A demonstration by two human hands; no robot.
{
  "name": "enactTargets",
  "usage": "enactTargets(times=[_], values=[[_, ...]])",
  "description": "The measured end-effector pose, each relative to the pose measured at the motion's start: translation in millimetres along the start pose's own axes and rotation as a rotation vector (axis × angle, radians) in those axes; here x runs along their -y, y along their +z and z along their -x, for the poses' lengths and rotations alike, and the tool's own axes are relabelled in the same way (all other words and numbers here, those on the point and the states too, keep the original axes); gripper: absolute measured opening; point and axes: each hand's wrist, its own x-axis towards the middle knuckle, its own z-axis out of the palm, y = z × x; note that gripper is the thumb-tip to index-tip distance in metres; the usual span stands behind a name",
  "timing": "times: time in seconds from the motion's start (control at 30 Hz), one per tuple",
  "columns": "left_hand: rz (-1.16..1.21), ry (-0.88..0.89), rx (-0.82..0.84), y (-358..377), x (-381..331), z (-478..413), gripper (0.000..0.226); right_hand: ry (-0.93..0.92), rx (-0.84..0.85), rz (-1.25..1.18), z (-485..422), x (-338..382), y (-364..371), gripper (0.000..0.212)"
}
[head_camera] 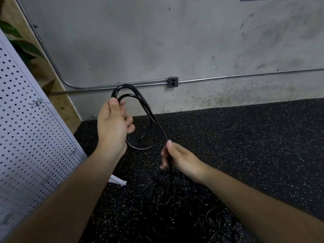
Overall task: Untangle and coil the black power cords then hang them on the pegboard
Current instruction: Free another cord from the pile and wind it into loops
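My left hand (113,123) grips a few loops of a black power cord (140,100), held up in front of the wall; the loops arch over my fingers and hang below my palm. From those loops the cord slants down to my right hand (177,157), which pinches it between thumb and fingers. Below my right hand the cord drops into a tangled pile of black cords (189,204) on the speckled floor. The white pegboard (26,137) leans at the left, with small wire hooks (36,102) on it.
A grey concrete wall with a metal conduit (228,77) and an outlet box (172,82) runs behind. The floor is black speckled rubber (245,146). A white foot of the pegboard stand (119,181) sticks out near my left forearm. Plant leaves (21,44) show top left.
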Motion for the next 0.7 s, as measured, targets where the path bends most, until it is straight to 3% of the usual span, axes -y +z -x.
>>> enactTargets(times=[0.17, 0.3, 0.43, 0.7], values=[[0.092, -0.077, -0.161, -12, 0, -17, 0.033, 0.105, 0.071, 0.239, 9, -26, 5, 0.031], [0.057, -0.073, -0.156, -16, 4, -22, 0.035, 0.093, 0.056, 0.390, 13, -28, 7, 0.016], [0.027, -0.032, -0.027, -17, 9, -19, 0.032, -0.027, -0.066, 0.550, 15, -8, 7, 0.016], [-0.122, 0.023, 0.284, -11, 14, -5, 0.029, -0.088, -0.068, 0.810, 25, 25, 8, 0.026]])
